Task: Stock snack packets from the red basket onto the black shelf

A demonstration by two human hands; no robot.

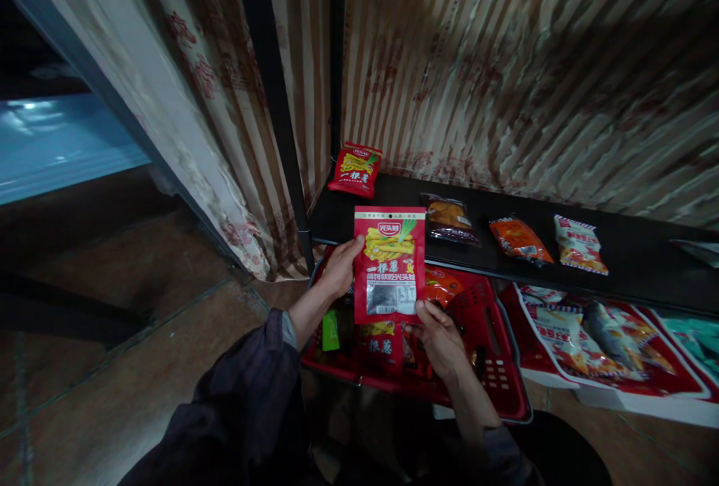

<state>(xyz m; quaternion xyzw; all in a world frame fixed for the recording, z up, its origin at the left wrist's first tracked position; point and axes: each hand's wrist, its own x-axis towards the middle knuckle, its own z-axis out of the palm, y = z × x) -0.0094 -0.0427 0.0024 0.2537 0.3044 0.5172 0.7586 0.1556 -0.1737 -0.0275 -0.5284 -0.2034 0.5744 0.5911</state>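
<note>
A flat red snack packet [389,265] with yellow food and a green onion printed on it is held up between both hands. My left hand [341,267] pinches its left edge. My right hand [441,332] grips the lower right corner. Below the packet stands a red plastic basket [508,389] with several snack packs in it, among them a similar red packet [380,344], an orange pack [442,286] and a green one [330,331]. On the black shelf [393,194] behind, another red packet [356,170] leans at the left end.
Farther right on the shelf lie a brown-purple bag [449,220], an orange bag [520,240] and a white-red bag [580,244]. Boxes of snacks [607,340] stand on the floor below. A black shelf post [281,104] and striped curtains [505,67] rise behind.
</note>
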